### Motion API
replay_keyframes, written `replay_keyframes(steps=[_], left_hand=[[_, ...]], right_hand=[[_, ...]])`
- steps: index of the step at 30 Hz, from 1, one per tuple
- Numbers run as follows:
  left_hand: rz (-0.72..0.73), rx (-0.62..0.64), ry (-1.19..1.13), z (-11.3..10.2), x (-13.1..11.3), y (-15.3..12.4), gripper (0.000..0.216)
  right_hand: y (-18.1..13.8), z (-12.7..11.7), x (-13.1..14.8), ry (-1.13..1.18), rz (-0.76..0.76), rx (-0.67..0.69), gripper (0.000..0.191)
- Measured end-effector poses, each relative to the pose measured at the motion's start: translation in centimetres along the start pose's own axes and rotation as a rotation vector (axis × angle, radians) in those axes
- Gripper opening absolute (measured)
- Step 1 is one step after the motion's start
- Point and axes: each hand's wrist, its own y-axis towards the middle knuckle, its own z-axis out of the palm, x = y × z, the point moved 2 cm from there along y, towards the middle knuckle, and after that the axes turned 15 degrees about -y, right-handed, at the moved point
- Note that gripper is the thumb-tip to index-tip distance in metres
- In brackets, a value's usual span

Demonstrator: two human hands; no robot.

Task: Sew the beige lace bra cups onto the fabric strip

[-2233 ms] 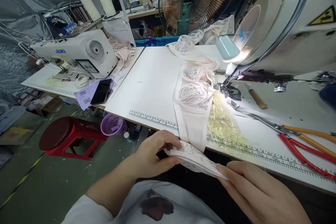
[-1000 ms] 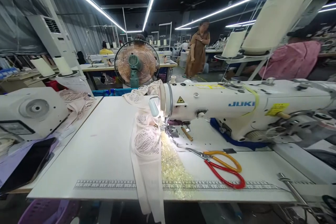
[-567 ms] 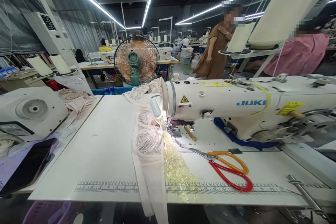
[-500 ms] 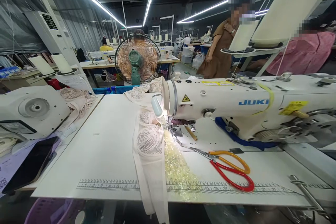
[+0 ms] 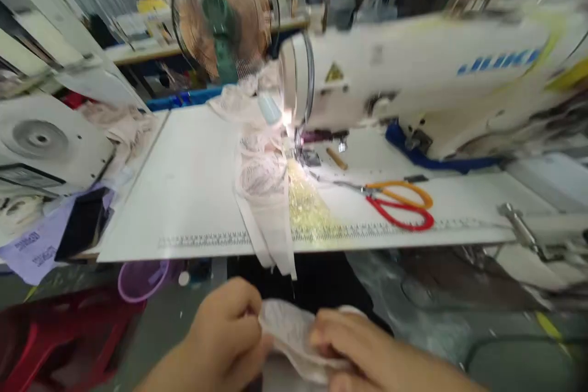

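Observation:
My left hand (image 5: 229,331) and my right hand (image 5: 349,343) are both closed on a pale beige piece of fabric (image 5: 291,331), stretched between them below the table's front edge. Motion blurs its details, so I cannot tell which garment part it is. Beyond them, a beige lace bra (image 5: 264,177) lies under the head of a white sewing machine (image 5: 349,79), its lower end hanging over the edge. Scissors (image 5: 399,205) with one orange and one red handle rest to its right, beside a patch of shiny yellowish material (image 5: 307,202).
A second white machine (image 5: 46,141) stands at left with beige garments (image 5: 122,128) behind it. A dark phone (image 5: 85,220) lies on purple paper (image 5: 34,245). Below are a purple bin (image 5: 142,282) and a red stool (image 5: 68,331). A large fan (image 5: 220,18) stands behind the table.
The view has tilted down. Both my hands have come into sight, gripping the beige fabric. The bra at the machine and the scissors stay in place on the table.

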Motion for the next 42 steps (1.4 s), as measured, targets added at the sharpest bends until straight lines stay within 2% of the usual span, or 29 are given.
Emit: replay_keyframes(steps=[1, 2, 4, 6, 10, 12, 16, 21, 25, 26, 28, 31, 33, 36, 42], left_hand=[[0.132, -0.048, 0.121, 0.1, -0.4, 0.2, 0.019], [0.231, -0.071, 0.179, 0.2, -0.7, 0.5, 0.020], [0.295, -0.103, 0.199, 0.5, -1.2, 1.1, 0.022], [0.290, -0.122, 0.183, 0.8, -1.6, 1.5, 0.024], [0.261, -0.160, 0.224, 1.0, -2.2, 1.5, 0.025], [0.253, -0.177, 0.240, 0.9, -2.4, 1.2, 0.025], [0.235, -0.218, 0.202, 0.5, -2.1, 0.6, 0.026], [0.186, -0.281, 0.170, -0.4, -1.2, -0.4, 0.028], [0.109, -0.289, 0.256, -1.0, -0.4, -0.6, 0.011], [0.112, -0.286, 0.338, -1.1, -0.4, -0.5, 0.008], [0.189, -0.237, 0.521, -0.7, -0.6, -0.1, 0.022], [0.314, -0.072, 0.661, 1.0, -1.0, 1.0, 0.026], [0.330, 0.005, 0.682, 2.3, -1.0, 1.8, 0.023], [0.353, 0.020, 0.668, 3.7, -0.5, 2.9, 0.016], [0.352, 0.026, 0.564, 4.1, 0.7, 3.5, 0.018]], right_hand=[[-0.3, 0.4, -0.2, 0.043, -0.014, -0.012, 0.045], [-0.5, 0.7, -0.2, 0.008, -0.076, -0.079, 0.048], [-1.1, 1.0, -0.4, -0.057, -0.124, -0.205, 0.032], [-1.5, 1.2, -0.5, -0.158, -0.110, -0.277, 0.017], [-1.3, 1.5, -0.4, -0.305, -0.063, -0.298, 0.010], [-0.8, 1.5, -0.3, -0.320, -0.069, -0.354, 0.006], [-0.1, 1.3, -0.2, -0.188, -0.081, -0.486, 0.004], [0.1, 0.6, -0.4, 0.017, -0.048, -0.572, 0.011], [0.2, 0.0, -0.3, 0.053, -0.051, -0.594, 0.015], [0.2, -0.2, -0.3, 0.048, -0.056, -0.593, 0.015], [0.2, -0.5, -0.1, 0.033, -0.065, -0.579, 0.015], [0.2, -0.8, 0.0, 0.010, -0.063, -0.543, 0.016], [0.2, -0.8, 0.0, 0.003, -0.054, -0.526, 0.016], [0.2, -0.8, 0.0, 0.013, -0.038, -0.519, 0.017], [0.2, -0.9, -0.1, 0.005, 0.013, -0.504, 0.017]])
